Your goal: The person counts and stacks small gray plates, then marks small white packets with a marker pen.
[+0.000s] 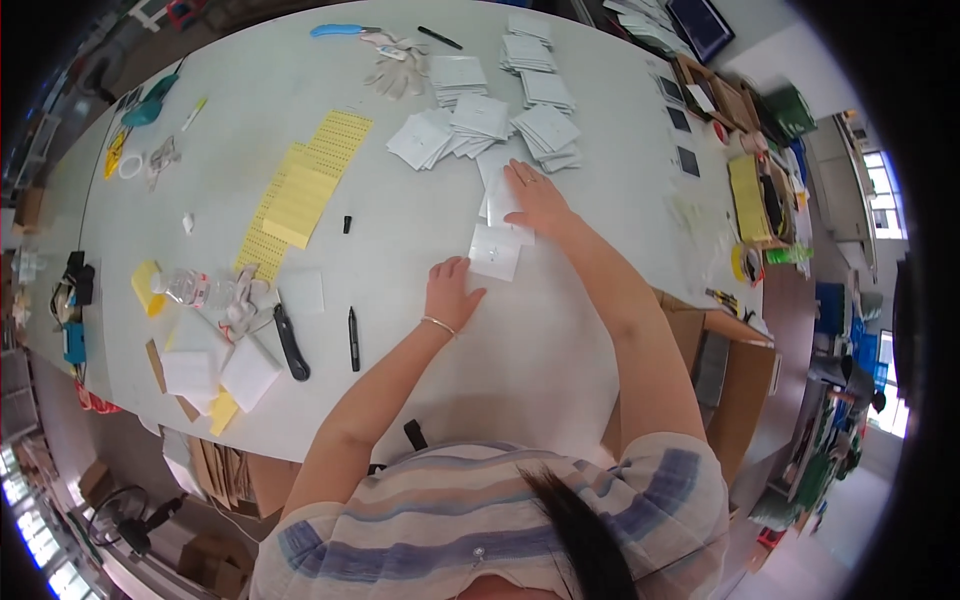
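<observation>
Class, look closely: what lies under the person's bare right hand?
Overlapping flat white rectangular pieces lie under the right hand; parts show to its left. The surface directly beneath the palm is covered, so any marks there cannot be seen.

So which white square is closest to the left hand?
The flat white square just past the left hand, by its thumb; the square under the right hand and the stacks lie farther off.

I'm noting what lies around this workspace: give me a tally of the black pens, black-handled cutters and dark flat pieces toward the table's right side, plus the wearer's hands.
Black pens: 2
Black-handled cutter: 1
Dark flat pieces: 3
Hands: 2
Total: 8
</observation>
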Available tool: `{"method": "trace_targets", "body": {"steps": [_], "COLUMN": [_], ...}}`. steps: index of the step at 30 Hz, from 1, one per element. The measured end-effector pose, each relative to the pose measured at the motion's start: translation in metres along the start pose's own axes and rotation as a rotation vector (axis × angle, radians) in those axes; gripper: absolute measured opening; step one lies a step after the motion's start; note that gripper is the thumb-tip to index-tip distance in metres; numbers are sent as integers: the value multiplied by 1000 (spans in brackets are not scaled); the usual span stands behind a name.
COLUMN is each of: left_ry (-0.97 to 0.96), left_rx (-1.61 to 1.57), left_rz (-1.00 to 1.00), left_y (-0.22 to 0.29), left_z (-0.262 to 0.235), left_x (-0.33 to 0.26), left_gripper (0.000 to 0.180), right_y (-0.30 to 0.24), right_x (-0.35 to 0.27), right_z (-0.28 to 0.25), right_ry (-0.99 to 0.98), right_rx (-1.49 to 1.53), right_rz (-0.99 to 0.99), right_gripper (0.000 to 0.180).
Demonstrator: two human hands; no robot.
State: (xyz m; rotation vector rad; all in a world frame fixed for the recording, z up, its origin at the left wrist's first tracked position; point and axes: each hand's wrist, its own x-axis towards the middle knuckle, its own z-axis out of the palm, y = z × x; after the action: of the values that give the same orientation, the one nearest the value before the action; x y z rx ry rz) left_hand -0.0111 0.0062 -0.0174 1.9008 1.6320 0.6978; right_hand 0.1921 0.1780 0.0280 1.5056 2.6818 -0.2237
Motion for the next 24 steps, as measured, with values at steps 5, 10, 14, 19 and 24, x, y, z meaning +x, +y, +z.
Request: {"method": "trace_targets", "body": {"steps": [5, 10, 14, 19, 24], "left_ry": [26, 63, 77, 81, 130], "left_rx": [187, 110, 81, 79, 86], "left_rz": [57, 84, 66, 20, -24], "left_y": [10, 9, 7, 5, 7], "left_z": [16, 21, 16, 10, 8], "left_x": [27, 38, 37, 22, 26], "left_gripper": [62, 57, 55, 55, 54], "right_y": [18, 7, -19, -33, -14], "right_x": [43, 53, 36, 19, 26], "right_z": [15, 16, 5, -4, 22], "right_ry": [3, 36, 37, -169, 187], "right_rx": [101, 80, 108, 157, 90], "right_rz": [-30, 126, 106, 163, 111], "right_gripper": [100, 103, 98, 96, 99]}}
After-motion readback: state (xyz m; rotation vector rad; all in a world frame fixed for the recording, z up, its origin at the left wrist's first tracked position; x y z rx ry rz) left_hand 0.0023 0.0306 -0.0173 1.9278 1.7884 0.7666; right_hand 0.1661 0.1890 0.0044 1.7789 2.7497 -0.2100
